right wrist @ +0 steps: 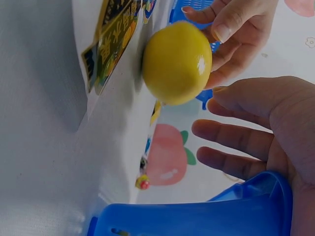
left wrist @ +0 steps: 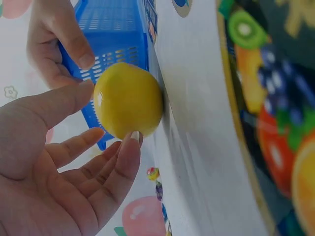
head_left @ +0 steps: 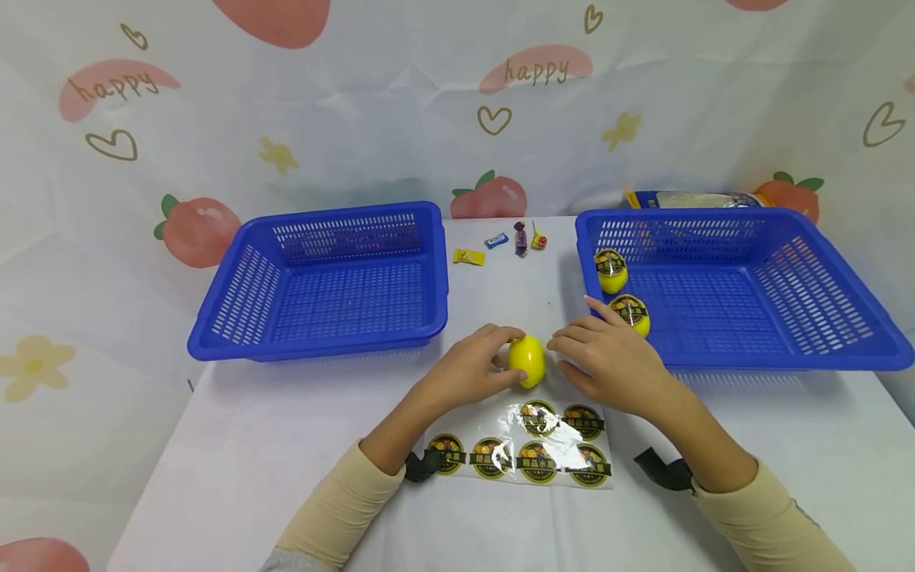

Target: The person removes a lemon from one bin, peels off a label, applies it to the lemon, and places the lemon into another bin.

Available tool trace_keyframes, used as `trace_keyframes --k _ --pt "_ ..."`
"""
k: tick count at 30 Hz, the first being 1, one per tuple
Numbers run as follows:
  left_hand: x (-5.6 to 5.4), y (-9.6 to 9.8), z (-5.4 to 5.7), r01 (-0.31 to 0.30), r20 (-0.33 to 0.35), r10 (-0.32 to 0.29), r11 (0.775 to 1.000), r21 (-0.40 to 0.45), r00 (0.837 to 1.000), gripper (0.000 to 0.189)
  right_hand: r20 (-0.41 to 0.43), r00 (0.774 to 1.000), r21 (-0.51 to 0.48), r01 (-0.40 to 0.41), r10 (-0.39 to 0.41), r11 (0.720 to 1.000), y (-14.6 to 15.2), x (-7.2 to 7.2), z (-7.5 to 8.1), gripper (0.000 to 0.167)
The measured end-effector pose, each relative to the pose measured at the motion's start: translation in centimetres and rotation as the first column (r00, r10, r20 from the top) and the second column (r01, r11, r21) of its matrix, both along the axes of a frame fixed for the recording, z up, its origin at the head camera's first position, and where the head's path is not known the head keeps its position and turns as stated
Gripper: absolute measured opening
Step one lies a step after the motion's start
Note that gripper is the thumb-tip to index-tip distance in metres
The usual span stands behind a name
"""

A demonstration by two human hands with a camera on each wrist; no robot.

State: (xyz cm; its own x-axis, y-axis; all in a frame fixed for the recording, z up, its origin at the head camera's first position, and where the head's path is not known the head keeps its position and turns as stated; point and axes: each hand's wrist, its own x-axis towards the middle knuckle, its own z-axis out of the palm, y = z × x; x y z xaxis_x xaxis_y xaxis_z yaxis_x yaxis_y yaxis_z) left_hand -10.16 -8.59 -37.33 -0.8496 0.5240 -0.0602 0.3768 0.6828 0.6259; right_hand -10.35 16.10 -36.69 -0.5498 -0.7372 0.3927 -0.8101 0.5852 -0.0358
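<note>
A smooth yellow lemon [head_left: 527,361] sits at the middle of the table, at the upper edge of a sheet of round fruit stickers [head_left: 536,462]. My left hand [head_left: 473,367] holds it from the left, thumb and fingertips on opposite sides, as the left wrist view shows on the lemon [left wrist: 129,101]. My right hand [head_left: 613,361] hovers just to the right, its fingers loosely bent and nothing in them. In the right wrist view the right hand's fingers [right wrist: 234,156] are apart from the lemon [right wrist: 177,63].
On the left stands a blue basket [head_left: 318,349]; another blue basket [head_left: 786,361] on the right holds two stickered lemons [head_left: 611,274] against its left wall. Small wrapped candies [head_left: 469,257] and a lollipop [head_left: 539,238] lie between them. A packet [head_left: 700,199] sits behind the right basket.
</note>
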Motion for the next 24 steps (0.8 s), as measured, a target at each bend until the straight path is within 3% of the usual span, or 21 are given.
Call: trace_keyframes --k 7,24 --pt "0.03 0.11 -0.13 0.009 -0.029 -0.010 1.000 -0.022 1.000 0.053 0.004 1.000 0.011 0.004 -0.004 1.000 0.02 0.01 0.06 0.026" --pt "0.10 0.26 0.01 -0.005 -0.022 0.004 0.999 -0.039 1.000 0.057 -0.003 1.000 0.002 0.003 -0.003 1.000 0.00 -0.06 -0.07 0.026"
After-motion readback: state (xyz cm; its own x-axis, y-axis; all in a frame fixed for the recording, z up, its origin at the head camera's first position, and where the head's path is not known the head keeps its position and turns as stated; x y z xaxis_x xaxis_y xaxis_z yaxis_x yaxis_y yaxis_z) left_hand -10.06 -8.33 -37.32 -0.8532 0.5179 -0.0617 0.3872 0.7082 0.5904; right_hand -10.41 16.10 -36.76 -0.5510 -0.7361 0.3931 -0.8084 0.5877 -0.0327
